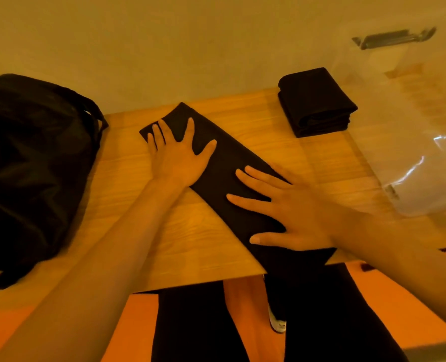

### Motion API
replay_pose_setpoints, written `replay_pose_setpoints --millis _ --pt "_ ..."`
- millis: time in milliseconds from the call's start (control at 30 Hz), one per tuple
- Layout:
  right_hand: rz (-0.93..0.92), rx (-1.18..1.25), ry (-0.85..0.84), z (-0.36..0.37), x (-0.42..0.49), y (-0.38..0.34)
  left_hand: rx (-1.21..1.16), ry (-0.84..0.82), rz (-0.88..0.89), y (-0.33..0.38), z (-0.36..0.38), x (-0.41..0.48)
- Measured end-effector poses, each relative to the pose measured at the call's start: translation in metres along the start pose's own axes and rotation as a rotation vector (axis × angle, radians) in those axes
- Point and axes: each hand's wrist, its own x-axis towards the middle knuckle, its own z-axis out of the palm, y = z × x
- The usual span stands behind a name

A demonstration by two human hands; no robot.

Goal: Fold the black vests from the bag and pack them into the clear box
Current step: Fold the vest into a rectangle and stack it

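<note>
A black vest [224,168], folded into a long narrow strip, lies diagonally across the wooden table [190,239], its near end hanging over the front edge. My left hand [176,155] lies flat with spread fingers on the strip's far end. My right hand [287,207] presses flat on its near half. A stack of folded black vests [317,103] sits at the table's back right. The black bag [31,165] slumps at the left. The clear box [409,131] stands at the right, blurred and see-through.
A pale wall runs right behind the table. A metal handle [394,37] shows at the upper right above the box. Below the table's front edge are my dark trousers and an orange floor [373,304].
</note>
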Motion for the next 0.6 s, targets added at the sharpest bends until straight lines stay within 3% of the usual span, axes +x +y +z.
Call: replay_pose_setpoints --millis 400,600 --pt "0.451 0.173 0.214 0.013 0.019 -0.078 0.052 -0.044 0.432 0.026 -0.012 0.062" --pt "0.552 0.203 0.262 0.012 0.032 -0.091 0.068 -0.041 0.618 0.034 -0.014 0.083"
